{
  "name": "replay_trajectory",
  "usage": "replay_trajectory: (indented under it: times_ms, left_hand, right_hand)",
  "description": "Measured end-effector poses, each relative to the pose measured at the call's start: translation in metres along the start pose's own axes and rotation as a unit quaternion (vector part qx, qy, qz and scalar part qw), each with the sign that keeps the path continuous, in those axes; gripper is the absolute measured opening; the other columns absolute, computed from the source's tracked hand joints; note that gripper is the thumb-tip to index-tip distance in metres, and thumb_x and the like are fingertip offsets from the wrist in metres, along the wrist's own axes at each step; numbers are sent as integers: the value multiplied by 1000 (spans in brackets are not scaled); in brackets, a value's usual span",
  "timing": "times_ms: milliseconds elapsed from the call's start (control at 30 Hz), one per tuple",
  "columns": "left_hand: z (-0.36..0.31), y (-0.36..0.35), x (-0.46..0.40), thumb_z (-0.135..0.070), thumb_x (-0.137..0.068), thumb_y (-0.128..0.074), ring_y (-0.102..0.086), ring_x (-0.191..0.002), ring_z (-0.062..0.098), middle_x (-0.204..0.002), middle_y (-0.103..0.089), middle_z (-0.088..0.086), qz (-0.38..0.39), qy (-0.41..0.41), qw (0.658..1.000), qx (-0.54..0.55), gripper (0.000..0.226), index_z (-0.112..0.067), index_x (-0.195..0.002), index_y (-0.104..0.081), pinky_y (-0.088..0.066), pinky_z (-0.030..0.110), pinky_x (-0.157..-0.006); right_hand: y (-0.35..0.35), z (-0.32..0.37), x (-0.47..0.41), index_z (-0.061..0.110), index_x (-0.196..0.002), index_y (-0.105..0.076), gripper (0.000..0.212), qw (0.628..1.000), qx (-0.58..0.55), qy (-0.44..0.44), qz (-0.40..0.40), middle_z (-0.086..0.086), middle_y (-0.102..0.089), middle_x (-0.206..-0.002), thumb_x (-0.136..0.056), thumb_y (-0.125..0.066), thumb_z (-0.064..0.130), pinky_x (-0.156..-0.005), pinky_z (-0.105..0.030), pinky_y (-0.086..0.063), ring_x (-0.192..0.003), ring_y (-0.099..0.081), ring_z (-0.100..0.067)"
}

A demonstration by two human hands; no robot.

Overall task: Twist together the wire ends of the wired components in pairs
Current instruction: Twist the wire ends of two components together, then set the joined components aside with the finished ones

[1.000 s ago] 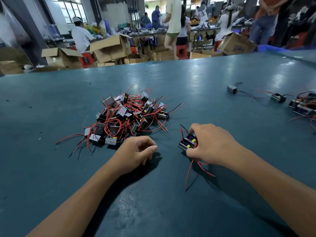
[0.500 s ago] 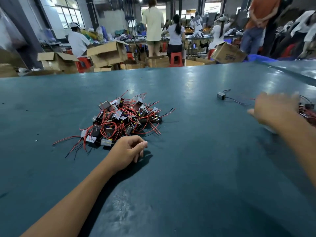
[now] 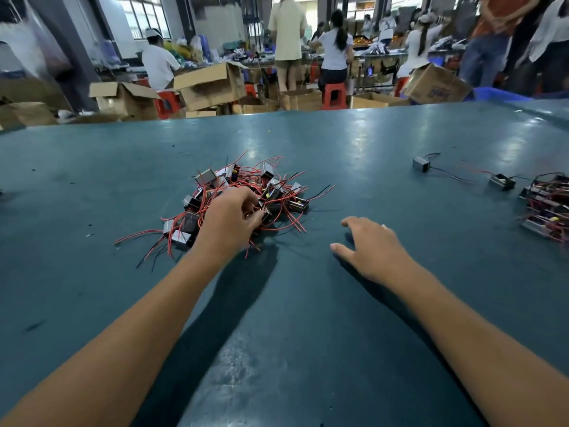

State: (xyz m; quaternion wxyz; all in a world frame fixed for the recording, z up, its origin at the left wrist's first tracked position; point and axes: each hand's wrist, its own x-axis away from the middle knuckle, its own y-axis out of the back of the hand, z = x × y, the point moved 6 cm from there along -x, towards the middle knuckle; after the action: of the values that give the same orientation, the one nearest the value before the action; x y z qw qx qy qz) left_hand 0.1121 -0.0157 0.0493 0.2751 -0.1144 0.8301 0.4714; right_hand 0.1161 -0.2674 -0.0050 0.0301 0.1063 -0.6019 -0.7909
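Table top (image 3: 308, 349): teal, smooth, semi-gloss, scuffed and speckled, pale glare patches. Heaped components (image 3: 246, 195): grey metal casings with dull sheen, black bodies, red and black glossy plastic-sheathed wires. Cartons (image 3: 212, 87): brown matt cardboard. Stools (image 3: 334, 94): red plastic.

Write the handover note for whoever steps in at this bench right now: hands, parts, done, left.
Left hand: in the near edge of the pile of wired components, fingers curled among the red wires; whether it grips one yet is unclear.
Right hand: open, flat over the green table, holding nothing.
Done: a small stack of components lies at the right edge; two loose ones lie beside it.
Left: most of the pile. Draw out the next components and twist their ends.
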Motion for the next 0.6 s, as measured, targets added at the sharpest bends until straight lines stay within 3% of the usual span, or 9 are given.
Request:
replay_trajectory:
  times_ms: [100, 233, 400, 500, 600]
  left_hand:
    - [14, -25, -20, -35, -82, -81, -58, -92, 21, -102, -65, 3, 179, 71, 976, -102, 38, -14, -108, -63, -50, 35, -80]
    - [14, -38, -15, -26, -85, -78, -58, -108, 29, -119, -63, 9, 226, 45, 954, -193, 45, -12, -122, -57, -50, 42, -89]
    - [7, -6, -18, -16, -84, -78, -62, -101, 28, -110, -68, 10, 147, 51, 977, -143, 36, -11, -117, -63, -53, 43, -87]
    - [-15, 36, -28, -15, -86, -75, -64, -93, 33, -103, -68, 10, 8, -23, 980, -198, 27, -10, -111, -66, -56, 46, -76]
    - [-26, 68, -37, -4, -85, -70, -65, -92, 38, -109, -66, 18, -104, -60, 982, -147, 32, -4, -116, -65, -55, 48, -80]
  right_hand:
    - [1, 2, 2, 16, -136, -47, 51, 999, -24, 17, -44, -3, -58, -131, -96, -53, 46, -111, -42, -31, -124, -51, -24]
    - [-6, 2, 5, 18, -135, -48, 47, 998, -29, 29, -43, 0, -60, -124, -96, -54, 44, -107, -38, -34, -119, -52, -21]
    - [-5, 3, 3, 18, -133, -50, 45, 996, -53, 31, -62, 2, -61, -119, -95, -55, 43, -106, -38, -34, -116, -54, -20]
    - [-6, 8, -1, 18, -133, -51, 45, 997, -47, 33, -57, 1, -60, -120, -95, -55, 43, -106, -38, -34, -116, -53, -21]
    - [-7, 9, -1, 18, -132, -50, 45, 997, -47, 34, -49, 1, -60, -119, -95, -55, 42, -106, -39, -33, -115, -53, -22]
